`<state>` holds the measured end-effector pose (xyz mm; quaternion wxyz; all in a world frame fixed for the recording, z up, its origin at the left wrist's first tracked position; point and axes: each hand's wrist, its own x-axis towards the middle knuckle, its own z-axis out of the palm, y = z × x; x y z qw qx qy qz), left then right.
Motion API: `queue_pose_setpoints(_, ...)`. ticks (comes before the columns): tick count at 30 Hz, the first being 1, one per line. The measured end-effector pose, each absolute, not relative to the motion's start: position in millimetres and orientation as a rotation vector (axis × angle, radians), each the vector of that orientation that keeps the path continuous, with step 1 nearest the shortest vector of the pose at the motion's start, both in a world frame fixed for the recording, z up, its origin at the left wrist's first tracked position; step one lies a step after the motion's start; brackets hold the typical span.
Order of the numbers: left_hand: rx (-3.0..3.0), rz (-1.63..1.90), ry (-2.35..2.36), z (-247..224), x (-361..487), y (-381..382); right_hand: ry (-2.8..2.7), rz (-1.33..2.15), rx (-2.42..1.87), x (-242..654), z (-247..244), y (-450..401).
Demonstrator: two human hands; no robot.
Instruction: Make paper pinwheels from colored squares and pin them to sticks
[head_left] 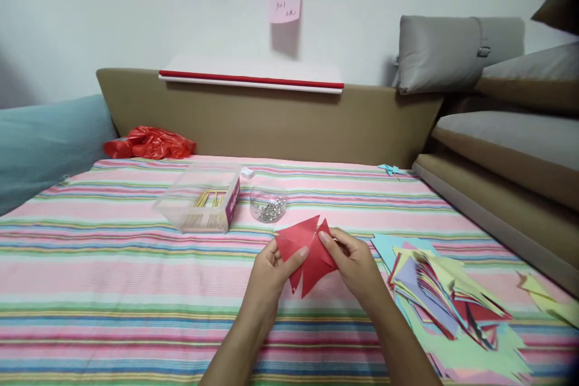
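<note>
A red paper square (pixel 304 240), slit from its corners toward the middle, is held up between both hands over the striped cloth. My left hand (pixel 272 269) pinches its left part, thumb on top and fingers behind. On the right part, my right hand (pixel 350 257) grips the paper with the thumb in front and the fingers curled behind. Beyond the hands stand a clear round tub (pixel 268 205) of small metal pins and a clear plastic box (pixel 203 220) with thin yellow sticks.
To the right lies a heap of coloured paper (pixel 429 289) with scissors (pixel 474 322) on it. A yellow scrap (pixel 547 298), a blue paper pinwheel (pixel 391 169), a red plastic bag (pixel 151 143) and stacked cushions (pixel 511 139) are around the cloth's edges.
</note>
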<state>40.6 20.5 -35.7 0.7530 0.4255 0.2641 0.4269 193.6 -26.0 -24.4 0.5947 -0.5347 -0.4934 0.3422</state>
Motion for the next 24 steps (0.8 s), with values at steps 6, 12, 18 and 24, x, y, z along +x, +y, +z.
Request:
queue_pose_setpoints(6, 0.911, 0.976, 0.691, -42, 47, 21, -0.987, 0.722, -1.299, 196, -27, -34)
queue_pose_setpoints(12, 0.785, 1.129, 0.661, -42, 46, 26, -1.377, 0.597, -1.294, 199, -37, -49)
queue_pose_setpoints(18, 0.807, 1.186, 0.622, -43, 46, 25, -1.525, 0.423, -1.358, 189, -44, -45)
queue_pose_setpoints(24, 0.830, 1.162, 0.606, -41, 46, 19, -1.413, 0.394, -1.310, 185, -45, -37)
